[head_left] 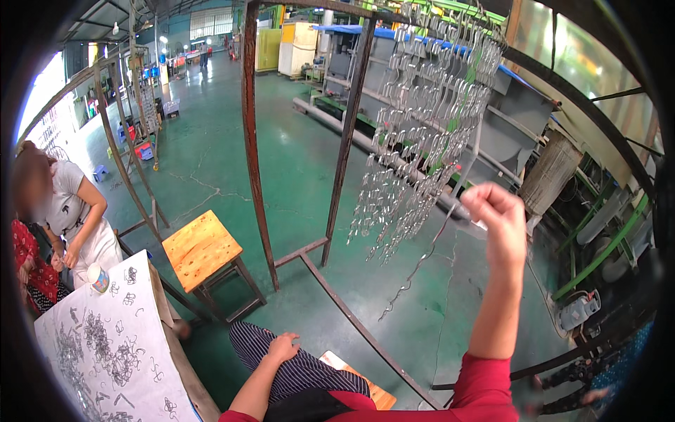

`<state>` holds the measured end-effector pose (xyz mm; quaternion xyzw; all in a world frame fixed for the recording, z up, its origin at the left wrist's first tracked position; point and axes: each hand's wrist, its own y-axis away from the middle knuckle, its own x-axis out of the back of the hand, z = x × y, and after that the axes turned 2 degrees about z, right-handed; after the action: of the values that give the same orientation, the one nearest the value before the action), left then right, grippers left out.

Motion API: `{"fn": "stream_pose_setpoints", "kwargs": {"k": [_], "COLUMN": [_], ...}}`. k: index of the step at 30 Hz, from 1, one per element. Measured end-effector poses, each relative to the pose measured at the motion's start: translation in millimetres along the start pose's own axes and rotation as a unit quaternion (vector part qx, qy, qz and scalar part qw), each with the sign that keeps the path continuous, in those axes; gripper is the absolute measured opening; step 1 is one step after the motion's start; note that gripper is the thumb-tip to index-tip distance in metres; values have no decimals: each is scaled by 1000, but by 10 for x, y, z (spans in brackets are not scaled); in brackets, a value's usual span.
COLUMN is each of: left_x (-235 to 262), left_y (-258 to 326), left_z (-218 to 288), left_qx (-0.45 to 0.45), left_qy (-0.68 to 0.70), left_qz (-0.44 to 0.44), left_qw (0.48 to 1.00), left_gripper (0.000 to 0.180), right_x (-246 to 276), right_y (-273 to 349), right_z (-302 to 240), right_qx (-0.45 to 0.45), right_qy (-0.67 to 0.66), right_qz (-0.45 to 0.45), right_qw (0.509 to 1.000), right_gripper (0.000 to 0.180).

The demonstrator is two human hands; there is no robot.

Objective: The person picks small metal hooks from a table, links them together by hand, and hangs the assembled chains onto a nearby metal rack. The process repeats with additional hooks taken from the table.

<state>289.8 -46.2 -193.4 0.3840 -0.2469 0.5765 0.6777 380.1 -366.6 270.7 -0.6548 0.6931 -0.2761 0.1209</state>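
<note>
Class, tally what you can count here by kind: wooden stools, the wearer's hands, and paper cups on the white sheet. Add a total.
Wooden stools: 2 (one on the green floor, one under the seated wearer)
Wearer's hands: 2 (left hand, right hand)
Paper cup: 1
Total: 5

Workshop floor around the hanging rack

A wooden stool (202, 247) stands on the green floor (295, 169) beside a rusty steel frame (251, 141). At left, a white-covered table (151, 366) carries scattered wire hooks (98, 344) and a small cup (98, 277); a co-worker (74, 211) in a pale top leans over it. Grey machinery (506, 119) lines the right side, yellow cabinets (295, 46) stand far back.
</note>
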Motion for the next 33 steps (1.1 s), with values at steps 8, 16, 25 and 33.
{"fn": "stream_pose_setpoints", "kwargs": {"k": [8, 16, 25, 33], "left_x": [-46, -46, -25, -60], "left_y": [163, 278, 372, 452], "left_z": [-20, 50, 65, 3], "left_qx": [8, 54, 45, 20], "left_qy": [21, 62, 55, 67], "left_qz": [28, 45, 103, 148], "left_qw": [999, 996, 992, 987], "left_gripper": [34, 28, 26, 27], "right_x": [213, 118, -34, -35], "right_y": [-1165, -1951, -2195, -2137], "right_z": [-903, -1304, -1328, -1412], "right_qx": [86, 131, 126, 136], "right_qy": [-10, -32, -15, 95], "right_qz": [-75, -44, 30, 47], "right_qw": [993, 990, 991, 985], "right_gripper": [17, 18, 15, 20]}}
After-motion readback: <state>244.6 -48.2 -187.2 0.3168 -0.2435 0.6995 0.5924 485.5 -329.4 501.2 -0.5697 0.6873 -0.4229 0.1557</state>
